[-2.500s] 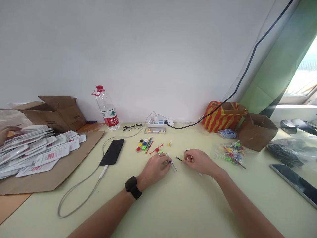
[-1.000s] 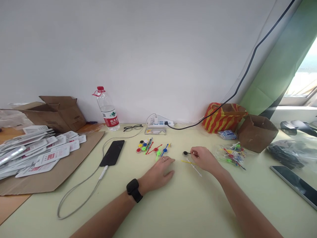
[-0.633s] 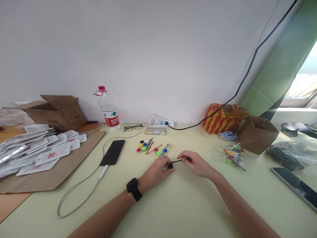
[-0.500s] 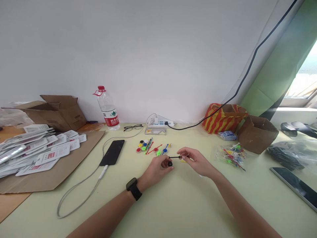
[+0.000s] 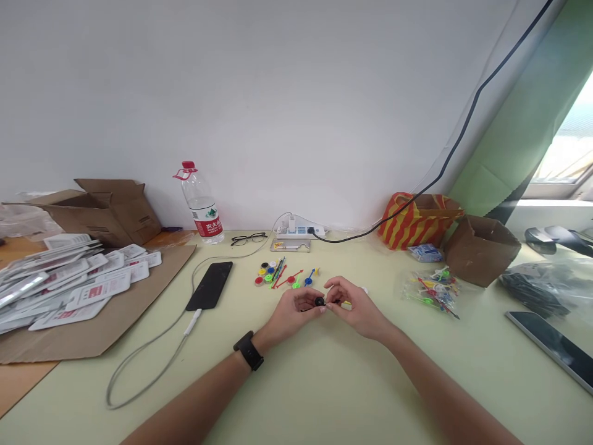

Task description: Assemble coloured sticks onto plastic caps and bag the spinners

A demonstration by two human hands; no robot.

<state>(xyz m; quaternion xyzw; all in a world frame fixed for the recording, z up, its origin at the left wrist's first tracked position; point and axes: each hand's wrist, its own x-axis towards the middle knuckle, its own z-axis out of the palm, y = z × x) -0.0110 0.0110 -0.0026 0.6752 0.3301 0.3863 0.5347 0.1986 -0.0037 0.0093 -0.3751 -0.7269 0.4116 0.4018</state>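
Note:
Above the middle of the tabletop, my left hand [image 5: 294, 309] has its thumb and fingers closed around a small black round piece [image 5: 319, 301]. Opposite it, the thumb and fingers of my right hand [image 5: 356, 309] pinch a thin black arrow [image 5: 336, 301], mostly covered by the fingers. The two black pieces are very close together; whether they are joined is hidden. A bit of yellow plastic [image 5: 346, 304] shows behind my right fingers. Just beyond the hands lie a blue arrow spinner [image 5: 308, 280], a red arrow spinner [image 5: 291, 280] and several coloured round pieces [image 5: 269, 271].
A black phone [image 5: 210, 285] on a cable lies left, near a water bottle [image 5: 207, 213]. Glasses [image 5: 249, 238] and a power strip [image 5: 299, 231] are by the wall. Right are a bag of spinner parts [image 5: 435, 290], a brown box [image 5: 482, 250] and another phone [image 5: 553, 346].
My hands have come closer together. The black arrow, seen stretched between them before, is now mostly hidden in my right fingers, and the black round piece sits between both hands' fingertips.

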